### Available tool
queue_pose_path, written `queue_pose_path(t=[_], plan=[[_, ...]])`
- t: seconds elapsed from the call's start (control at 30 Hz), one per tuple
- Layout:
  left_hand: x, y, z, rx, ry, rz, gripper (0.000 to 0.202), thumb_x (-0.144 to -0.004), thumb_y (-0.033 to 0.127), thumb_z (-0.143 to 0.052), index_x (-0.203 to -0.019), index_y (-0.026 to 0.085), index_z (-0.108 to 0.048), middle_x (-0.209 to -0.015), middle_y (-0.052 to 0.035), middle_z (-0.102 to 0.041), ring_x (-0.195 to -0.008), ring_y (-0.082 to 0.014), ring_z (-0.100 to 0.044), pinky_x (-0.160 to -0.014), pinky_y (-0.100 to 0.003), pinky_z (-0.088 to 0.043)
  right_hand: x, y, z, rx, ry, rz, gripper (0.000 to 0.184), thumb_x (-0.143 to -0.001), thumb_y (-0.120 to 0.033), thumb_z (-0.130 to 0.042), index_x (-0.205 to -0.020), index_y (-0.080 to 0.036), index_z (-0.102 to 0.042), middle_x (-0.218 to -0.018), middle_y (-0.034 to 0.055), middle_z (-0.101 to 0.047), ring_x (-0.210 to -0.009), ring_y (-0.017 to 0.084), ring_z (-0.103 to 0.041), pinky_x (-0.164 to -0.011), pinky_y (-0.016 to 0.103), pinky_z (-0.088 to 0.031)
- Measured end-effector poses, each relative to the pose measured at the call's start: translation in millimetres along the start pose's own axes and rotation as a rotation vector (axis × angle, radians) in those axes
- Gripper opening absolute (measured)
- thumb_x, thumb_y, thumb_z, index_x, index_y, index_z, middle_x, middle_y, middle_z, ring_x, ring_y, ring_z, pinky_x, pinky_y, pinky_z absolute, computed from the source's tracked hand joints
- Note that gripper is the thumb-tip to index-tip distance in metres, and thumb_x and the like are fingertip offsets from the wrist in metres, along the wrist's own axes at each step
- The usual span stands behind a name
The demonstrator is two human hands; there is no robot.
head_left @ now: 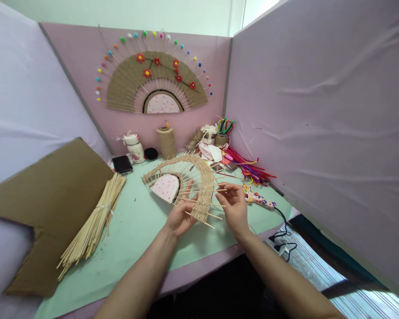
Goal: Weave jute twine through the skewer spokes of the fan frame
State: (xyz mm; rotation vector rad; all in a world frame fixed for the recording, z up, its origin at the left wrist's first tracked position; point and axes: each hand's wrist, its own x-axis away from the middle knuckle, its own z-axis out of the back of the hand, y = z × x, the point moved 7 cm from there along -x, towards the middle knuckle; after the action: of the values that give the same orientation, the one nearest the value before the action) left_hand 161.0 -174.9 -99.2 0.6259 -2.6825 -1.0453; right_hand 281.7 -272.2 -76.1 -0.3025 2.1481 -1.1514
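A half-round fan frame (204, 188) of thin wooden sticks, woven with tan twine in a broad curved band, is held tilted above the table. Its small inner half-circle (166, 188) is covered in white cloth with pink dots and edged in black. My left hand (181, 217) grips the fan from below, some of its fingers hidden behind the sticks. At the fan's right edge, my right hand (234, 206) is closed in a pinch beside the stick tips. A thin strand of twine seems to run into its fingers, though it is hard to make out.
A bundle of sticks (95, 221) and cardboard (53, 190) lie left. Behind stand a twine spool (166, 142) and white bottle (134, 148). Right are pipe cleaners (249, 166) and a corded glue gun (259, 198). A finished fan (156, 79) hangs on the back panel.
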Motion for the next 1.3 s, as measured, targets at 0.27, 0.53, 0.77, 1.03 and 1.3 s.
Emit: queue_pose_path(t=[0.27,0.53,0.77,1.03,1.3], plan=[[1.8,-4.4,-0.8,0.001,0.007,0.023,0.085,-0.072,0.0,-0.057,-0.149,0.025,-0.029,-0.103,-0.0054,-0.07,-0.071,-0.0129,-0.068,-0.065,-0.023,-0.056,2.0,5.7,-3.9,-0.038,0.008,-0.031,0.037,-0.077,-0.022,-0.074,-0.103,-0.026,-0.047,-0.096,0.0014,-0.07,-0.091,0.017,-0.067,-0.086,0.037,-0.052],[2.9,-4.5,-5.6,0.008,-0.03,0.037,0.089,-0.071,0.0,-0.059,-0.15,0.027,-0.027,-0.113,-0.0082,-0.068,-0.077,-0.0145,-0.068,-0.067,-0.026,-0.056,3.9,-5.4,-4.4,-0.011,-0.044,0.06,0.028,-0.084,-0.022,-0.066,-0.104,-0.026,-0.048,-0.104,0.005,-0.068,-0.097,0.018,-0.066,-0.088,0.038,-0.052],[3.9,-3.3,-9.7,0.003,-0.085,0.037,0.094,-0.069,0.001,-0.059,-0.152,0.028,-0.023,-0.108,-0.0067,-0.07,-0.075,-0.015,-0.069,-0.066,-0.026,-0.056,-1.1,-13.8,18.7,0.055,0.114,0.183,0.025,-0.083,-0.022,-0.067,-0.101,-0.026,-0.052,-0.109,0.004,-0.059,-0.102,0.016,-0.061,-0.094,0.038,-0.05],[6.7,-9.8,-10.5,-0.062,-0.208,0.08,0.1,-0.068,0.004,-0.061,-0.153,0.032,-0.017,-0.105,-0.0047,-0.07,-0.088,-0.0197,-0.071,-0.07,-0.026,-0.056,-22.4,11.8,18.9,0.149,-0.247,-0.212,0.026,-0.077,-0.036,-0.072,-0.098,-0.024,-0.063,-0.087,0.0016,-0.066,-0.08,0.016,-0.062,-0.076,0.032,-0.051],[8.5,-15.6,-12.4,-0.089,-0.243,0.139,0.105,-0.067,0.003,-0.062,-0.154,0.035,-0.012,-0.099,-0.0024,-0.07,-0.084,-0.018,-0.07,-0.071,-0.027,-0.055,-30.3,-15.2,42.1,0.371,-0.083,-0.138,0.024,-0.075,-0.041,-0.072,-0.071,-0.019,-0.063,-0.058,-0.0031,-0.054,-0.052,0.011,-0.045,-0.051,0.026,-0.036]])
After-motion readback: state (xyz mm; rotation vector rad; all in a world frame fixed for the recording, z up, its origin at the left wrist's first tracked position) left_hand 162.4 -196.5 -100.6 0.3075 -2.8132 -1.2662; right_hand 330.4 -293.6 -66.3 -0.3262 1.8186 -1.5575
